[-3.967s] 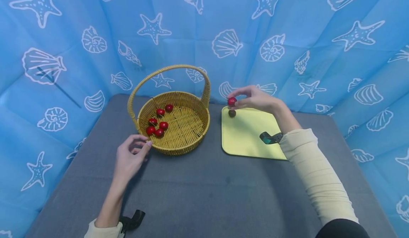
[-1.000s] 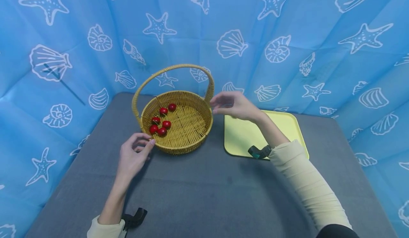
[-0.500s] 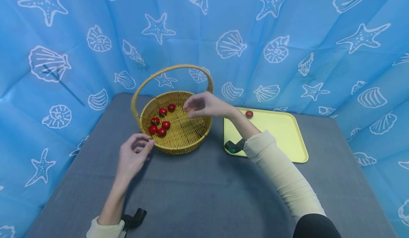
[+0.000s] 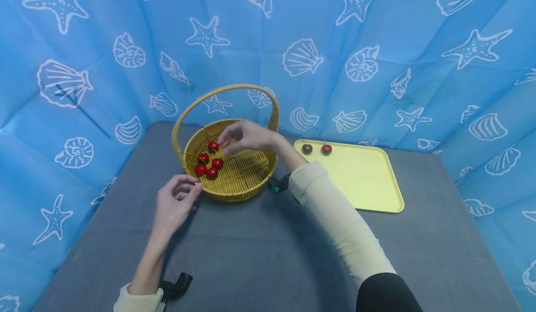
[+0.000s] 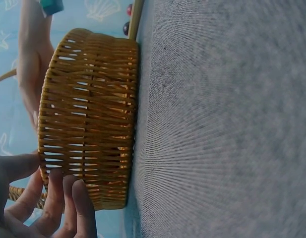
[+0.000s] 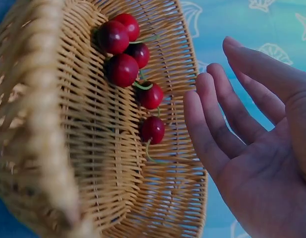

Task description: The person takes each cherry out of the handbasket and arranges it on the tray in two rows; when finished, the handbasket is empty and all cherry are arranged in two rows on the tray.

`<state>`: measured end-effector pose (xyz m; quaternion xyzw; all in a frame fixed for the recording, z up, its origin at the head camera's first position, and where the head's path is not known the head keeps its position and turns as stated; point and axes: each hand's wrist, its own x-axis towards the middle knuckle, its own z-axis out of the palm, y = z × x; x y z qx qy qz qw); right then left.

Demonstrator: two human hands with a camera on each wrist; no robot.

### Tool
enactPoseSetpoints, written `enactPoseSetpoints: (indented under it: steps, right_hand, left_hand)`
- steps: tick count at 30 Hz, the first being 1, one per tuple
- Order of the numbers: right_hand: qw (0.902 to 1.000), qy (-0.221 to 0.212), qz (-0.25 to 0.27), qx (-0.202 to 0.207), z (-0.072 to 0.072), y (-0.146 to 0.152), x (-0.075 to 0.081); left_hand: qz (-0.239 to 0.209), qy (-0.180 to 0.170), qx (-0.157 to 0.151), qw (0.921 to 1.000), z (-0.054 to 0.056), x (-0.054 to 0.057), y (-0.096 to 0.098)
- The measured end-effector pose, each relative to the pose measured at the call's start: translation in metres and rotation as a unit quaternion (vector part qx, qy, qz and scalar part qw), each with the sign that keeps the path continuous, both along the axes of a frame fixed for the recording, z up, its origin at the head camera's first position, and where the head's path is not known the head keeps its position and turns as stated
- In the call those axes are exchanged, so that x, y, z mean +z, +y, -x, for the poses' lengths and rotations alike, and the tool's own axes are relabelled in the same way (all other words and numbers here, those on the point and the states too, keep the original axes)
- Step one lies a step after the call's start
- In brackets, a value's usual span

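Note:
A round woven basket [image 4: 234,195] with a tall handle holds several red cherries [image 4: 211,172], gathered toward its left side. My left hand [image 4: 175,205] pinches the near-left rim; in the left wrist view its fingers [image 5: 54,198] lie against the woven outer wall. Over the inside of the basket hovers my right hand [image 4: 249,136], fingers loosely bent, tips close to the farther cherries. Nothing sits between its thumb and fingers in the right wrist view, where cherries [image 6: 124,69] with green stems lie beside it. The farthest cherry is hidden by this hand in the head view.
Right of the basket, a yellow tray [image 4: 360,182] carries a dark cherry [image 4: 307,149] and a redder cherry [image 4: 326,149] near its far edge. Grey cloth [image 4: 251,256] covers the table. A blue curtain with shell prints [image 4: 268,47] hangs directly behind.
Four seconds ago my right hand held a cherry over the tray. That cherry now lies on the tray, and the hand has moved left over the basket. My left hand stays at the rim.

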<state>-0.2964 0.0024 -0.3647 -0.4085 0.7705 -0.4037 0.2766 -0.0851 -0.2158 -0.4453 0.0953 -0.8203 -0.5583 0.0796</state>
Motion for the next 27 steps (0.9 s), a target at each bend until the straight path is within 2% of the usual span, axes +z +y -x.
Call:
enactPoseSetpoints:
  steps: [7, 17, 22, 27]
  right_hand:
    - [0.9988, -0.049, 0.005, -0.010, 0.005, -0.014, -0.011]
    - [0.9933, -0.094, -0.002, -0.067, 0.009, -0.016, -0.026]
    - [0.9917, -0.106, -0.016, -0.071, 0.010, -0.015, -0.031]
    - [0.9910, -0.115, -0.017, -0.067, 0.009, -0.015, -0.029]
  left_hand:
    - [-0.005, -0.006, -0.005, 1.0000, 0.001, 0.001, 0.000]
    - [-0.001, -0.004, -0.003, 1.0000, 0.000, 0.001, 0.001]
    - [0.002, 0.007, 0.004, 1.0000, 0.001, -0.001, 0.002]
    - [0.008, 0.010, 0.009, 0.9999, 0.000, -0.001, 0.002]
